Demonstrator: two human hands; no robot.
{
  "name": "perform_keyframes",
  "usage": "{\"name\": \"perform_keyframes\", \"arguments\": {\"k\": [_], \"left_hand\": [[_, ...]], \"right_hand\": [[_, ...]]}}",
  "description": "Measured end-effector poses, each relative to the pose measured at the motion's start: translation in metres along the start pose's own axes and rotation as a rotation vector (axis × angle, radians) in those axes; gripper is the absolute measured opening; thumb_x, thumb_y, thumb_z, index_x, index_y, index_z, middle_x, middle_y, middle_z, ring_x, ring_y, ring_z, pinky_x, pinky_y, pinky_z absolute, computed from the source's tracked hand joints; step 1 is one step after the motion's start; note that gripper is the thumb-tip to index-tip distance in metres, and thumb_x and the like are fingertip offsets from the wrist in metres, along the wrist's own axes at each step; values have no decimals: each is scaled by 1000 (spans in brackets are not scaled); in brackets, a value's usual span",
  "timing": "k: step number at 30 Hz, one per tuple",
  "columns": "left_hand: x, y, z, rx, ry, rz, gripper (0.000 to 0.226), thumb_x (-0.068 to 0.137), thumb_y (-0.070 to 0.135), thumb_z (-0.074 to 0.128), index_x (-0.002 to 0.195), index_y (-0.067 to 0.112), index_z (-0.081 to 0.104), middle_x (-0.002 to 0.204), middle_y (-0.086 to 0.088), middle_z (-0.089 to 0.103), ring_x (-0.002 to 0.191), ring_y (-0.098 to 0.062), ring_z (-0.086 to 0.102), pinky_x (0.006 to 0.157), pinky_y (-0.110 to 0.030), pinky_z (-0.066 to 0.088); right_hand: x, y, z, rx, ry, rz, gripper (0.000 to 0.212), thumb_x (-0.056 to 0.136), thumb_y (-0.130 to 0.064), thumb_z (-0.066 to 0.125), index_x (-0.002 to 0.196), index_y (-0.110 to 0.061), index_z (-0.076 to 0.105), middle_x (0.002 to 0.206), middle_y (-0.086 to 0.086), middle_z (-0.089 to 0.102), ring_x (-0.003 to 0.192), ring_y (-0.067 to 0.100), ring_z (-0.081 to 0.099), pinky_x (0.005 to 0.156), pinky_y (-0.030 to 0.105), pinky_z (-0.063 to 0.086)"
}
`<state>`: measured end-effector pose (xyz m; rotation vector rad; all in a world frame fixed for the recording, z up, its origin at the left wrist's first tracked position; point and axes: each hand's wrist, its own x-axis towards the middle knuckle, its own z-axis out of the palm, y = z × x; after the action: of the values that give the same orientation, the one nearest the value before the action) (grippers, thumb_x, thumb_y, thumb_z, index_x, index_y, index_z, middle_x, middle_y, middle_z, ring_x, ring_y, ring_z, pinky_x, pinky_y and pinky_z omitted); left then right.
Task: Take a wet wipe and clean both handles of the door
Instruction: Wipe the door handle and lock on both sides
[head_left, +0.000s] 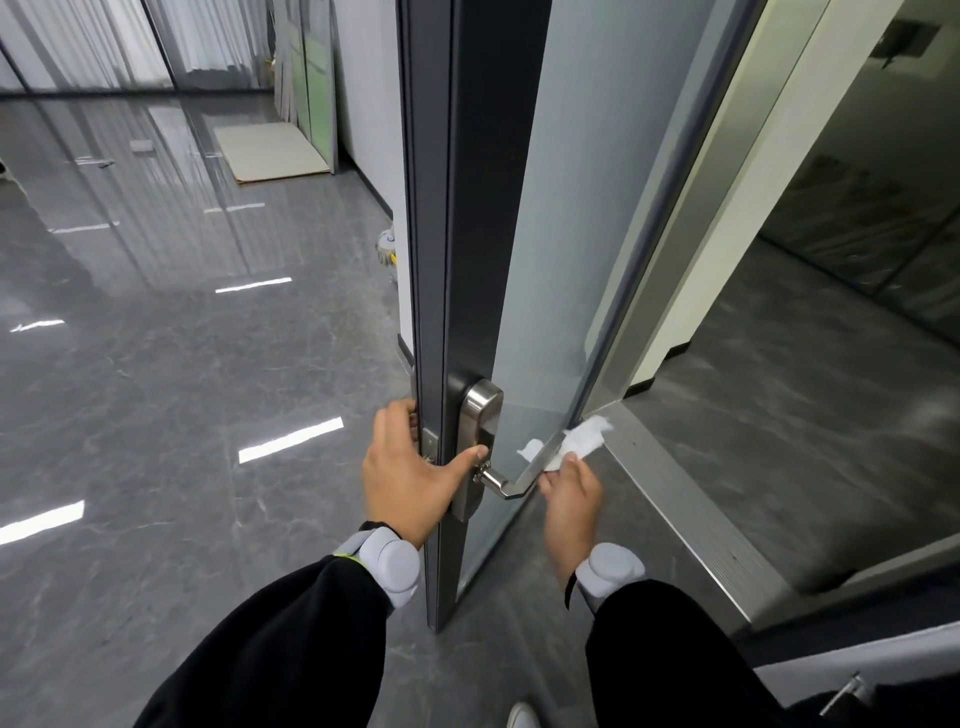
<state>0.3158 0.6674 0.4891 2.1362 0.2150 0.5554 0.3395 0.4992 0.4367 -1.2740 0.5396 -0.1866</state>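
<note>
Glossy grey floor tiles (156, 415) run under everything, streaked with bright reflections, and at 6 o'clock the toe of a white shoe (522, 716) rests on them. Two black sleeves (291, 644) rise from the lower edge, each ending in a pale grey wrist device (390, 564). Just past centre toward 6 o'clock, the left hand (405, 470) grips the edge of the door (470, 208): its thumb lies across the steel lock plate (480, 415) and its fingers curl round to the far face, where they go out of sight. To the right of it, the right hand (569, 501) pinches the wet wipe (584, 441) between its fingertips and holds it against the outer end of the steel lever handle (511, 482), so that the white wipe drapes over that end; a pale reflection of it shows in the frosted glass panel (597, 182). The door stands open, seen nearly edge-on, its dark frame running up to 12 o'clock. A metal threshold strip (685, 519) slants down toward 4 o'clock. Far off near 11 o'clock, a flat beige board (270, 150) lies on the floor against the wall, with pale curtains (78, 41) behind glass beyond it.
</note>
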Motion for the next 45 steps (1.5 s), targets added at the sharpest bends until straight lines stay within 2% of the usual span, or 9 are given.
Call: {"name": "perform_keyframes", "arguments": {"k": [3, 8, 12, 19, 23, 26, 34, 39, 45], "left_hand": [[3, -1, -6, -105, -60, -41, 72, 58, 58, 89, 113, 30, 53, 109, 12, 61, 98, -5, 60, 84, -25, 52], [5, -7, -18, -236, -114, 23, 37, 83, 46, 77, 110, 25, 62, 105, 10, 69, 98, -6, 64, 89, -25, 54], [1, -7, -18, -254, -100, 34, 29, 89, 42, 71, 110, 24, 67, 103, 11, 72, 98, -5, 67, 90, -26, 55], [4, -7, -15, -252, -94, 54, 31, 88, 46, 71, 106, 22, 68, 100, 10, 72, 97, -6, 68, 88, -28, 57], [5, -8, -15, -256, -105, 55, 32, 87, 49, 70, 105, 23, 68, 99, 10, 72, 97, -5, 67, 87, -26, 56], [3, -7, -14, -256, -99, 60, 33, 86, 50, 70, 104, 22, 68, 97, 10, 71, 95, -4, 67, 86, -24, 55], [1, -4, -15, -253, -49, 66, 26, 81, 50, 73, 94, 27, 66, 87, 14, 70, 86, -4, 68, 79, -20, 55], [4, -6, -18, -255, -62, 83, 24, 82, 46, 75, 93, 27, 68, 87, 14, 72, 85, -4, 70, 77, -18, 55], [4, -9, -14, -256, -59, 101, 25, 83, 44, 77, 91, 22, 69, 86, 10, 73, 84, -8, 71, 79, -26, 59]], "right_hand": [[-9, 2, 5, 380, -10, 294, 25, 107, -16, 37, 114, -5, 58, 94, 12, 66, 86, 20, 67, 92, 38, 52], [-31, 6, 5, 626, -46, 521, 29, 104, -17, 38, 118, 1, 57, 112, 22, 67, 106, 36, 64, 97, 49, 51], [-41, 0, 6, 541, -37, 509, 29, 105, -14, 36, 109, 4, 57, 104, 26, 67, 97, 42, 66, 95, 49, 51], [-40, 11, -7, 221, -66, 521, 27, 102, -17, 41, 110, 1, 60, 94, 22, 74, 78, 35, 74, 68, 39, 61], [-12, -2, -18, 14, 127, 247, 19, 98, -10, 46, 88, -9, 61, 76, 9, 62, 69, 22, 60, 65, 30, 52], [2, -25, -23, -95, 83, 40, 30, 97, -5, 45, 69, -13, 55, 65, 4, 53, 63, 18, 52, 52, 17, 48], [15, -24, -20, -44, 4, 99, 31, 101, -31, 52, 86, -13, 72, 97, 10, 71, 89, 21, 67, 74, 27, 54], [35, -19, -8, -155, 97, 146, 22, 81, -26, 79, 85, -15, 61, 98, 14, 69, 86, 23, 65, 80, 40, 57], [29, -15, -4, -13, 53, 242, 21, 90, -12, 70, 110, -4, 73, 95, 5, 72, 81, 17, 66, 59, 23, 51]]}}
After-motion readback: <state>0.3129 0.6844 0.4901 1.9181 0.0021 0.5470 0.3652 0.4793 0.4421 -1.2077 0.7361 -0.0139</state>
